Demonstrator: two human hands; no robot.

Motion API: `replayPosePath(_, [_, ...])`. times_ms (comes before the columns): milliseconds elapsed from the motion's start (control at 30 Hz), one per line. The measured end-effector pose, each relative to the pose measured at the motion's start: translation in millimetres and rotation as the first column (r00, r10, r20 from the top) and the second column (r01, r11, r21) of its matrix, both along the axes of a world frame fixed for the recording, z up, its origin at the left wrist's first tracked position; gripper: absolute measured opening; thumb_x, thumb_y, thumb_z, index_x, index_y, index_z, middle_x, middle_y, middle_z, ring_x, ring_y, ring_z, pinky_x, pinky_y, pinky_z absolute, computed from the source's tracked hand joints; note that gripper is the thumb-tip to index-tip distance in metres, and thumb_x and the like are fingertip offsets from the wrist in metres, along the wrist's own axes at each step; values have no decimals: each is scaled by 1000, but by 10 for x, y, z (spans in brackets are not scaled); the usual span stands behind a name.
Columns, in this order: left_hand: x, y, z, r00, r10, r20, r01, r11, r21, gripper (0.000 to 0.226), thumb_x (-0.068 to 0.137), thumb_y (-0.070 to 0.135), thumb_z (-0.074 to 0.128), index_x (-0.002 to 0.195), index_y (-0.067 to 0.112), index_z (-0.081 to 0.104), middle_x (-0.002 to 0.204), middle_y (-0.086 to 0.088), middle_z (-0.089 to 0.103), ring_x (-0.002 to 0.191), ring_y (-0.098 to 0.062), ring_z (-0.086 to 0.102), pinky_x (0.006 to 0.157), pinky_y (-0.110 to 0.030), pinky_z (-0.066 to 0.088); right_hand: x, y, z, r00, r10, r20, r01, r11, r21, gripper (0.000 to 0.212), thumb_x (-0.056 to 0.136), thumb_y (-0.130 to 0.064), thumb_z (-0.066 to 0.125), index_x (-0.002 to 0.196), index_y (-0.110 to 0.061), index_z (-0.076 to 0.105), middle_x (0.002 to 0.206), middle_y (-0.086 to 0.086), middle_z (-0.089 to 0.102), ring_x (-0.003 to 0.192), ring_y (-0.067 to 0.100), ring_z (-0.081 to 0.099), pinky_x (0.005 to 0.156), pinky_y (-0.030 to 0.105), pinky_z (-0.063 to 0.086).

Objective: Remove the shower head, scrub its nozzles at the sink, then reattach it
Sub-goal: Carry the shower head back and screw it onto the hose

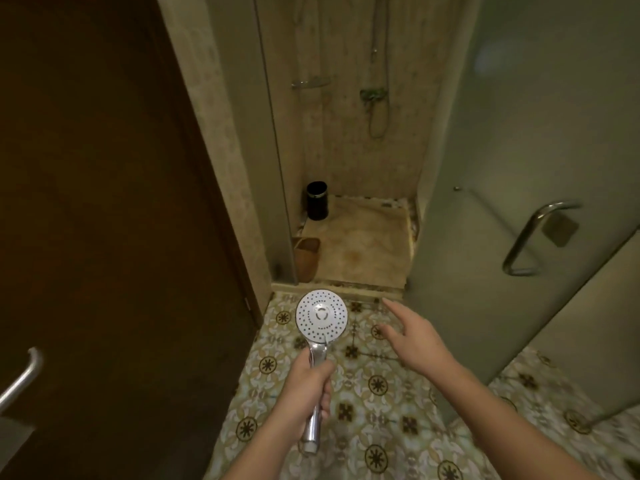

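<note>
Shower head upright in left hand, nozzle face toward camera.

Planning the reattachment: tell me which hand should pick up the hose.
Right. The right hand is open and reaching toward the shower stall; the left hand grips the shower head.

I am looking into a home bathroom. Ahead of me a narrow shower stall opens, its walls tiled in beige stone, with a mixer tap and hose on the back wall. A frosted glass door with a metal handle stands ajar at right, a dark wooden door at left, and patterned floor tiles lie below.
</note>
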State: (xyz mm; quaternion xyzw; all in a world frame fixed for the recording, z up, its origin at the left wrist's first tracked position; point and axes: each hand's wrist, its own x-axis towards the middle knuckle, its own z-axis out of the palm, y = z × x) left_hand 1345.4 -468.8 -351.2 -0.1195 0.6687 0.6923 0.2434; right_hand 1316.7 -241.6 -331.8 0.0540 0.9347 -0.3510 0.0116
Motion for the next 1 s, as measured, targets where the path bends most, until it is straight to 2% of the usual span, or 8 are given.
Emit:
replayPosePath(367, [-936,788,37,991,-134,14,134,991,-28,16,101,11,59,115,7,52,57,-7,51,40,-19,41,38,-23,34,-520,788,-137,994,-104,41,106,993,-58,57,97,-40,55,150,-30,37,150,-6,45,135,14,45,108,31,39])
replayPosePath(533, [-1482,892,-65,987,-155,29,156,987,-28,13,101,7,57,113,7,52,56,-9,49,37,-20,40,35,-23,34,-965,937,-297,987,-144,71,149,987,-59,57,97,-39,56,150,-31,37,150,-5,45,135,14,44,107,27,36])
replayPosePath(667, [-2098,983,-142,981,-191,35,192,981,-23,12,101,6,57,112,6,52,57,-8,49,39,-20,39,36,-23,33,-1556,1016,-345,980,-196,23,197,980,-21,58,98,-44,51,151,-25,36,153,-2,42,139,15,38,112,28,29])
replayPosePath(800, [-2882,1065,-145,971,-237,25,238,971,-13,14,101,6,59,112,3,51,55,-7,49,37,-20,37,35,-22,33,-2309,1065,-328,972,-233,10,233,972,15,60,99,-51,44,152,-26,32,156,2,36,144,19,32,116,34,24])
replayPosePath(900, [-3550,1087,-95,967,-254,8,254,967,-3,16,100,6,59,112,2,50,54,-6,49,36,-19,37,35,-23,33,-2978,1040,-236,970,-244,17,243,970,27,61,99,-49,47,153,-25,31,159,2,32,147,19,26,119,35,19])
replayPosePath(1000, [-4194,1095,-56,961,-274,-28,273,962,-19,10,100,5,58,108,4,51,51,-6,49,34,-19,39,34,-23,35,-3620,966,-98,970,-243,-27,244,969,34,59,99,-44,51,152,-24,34,157,4,35,146,20,28,119,37,23])
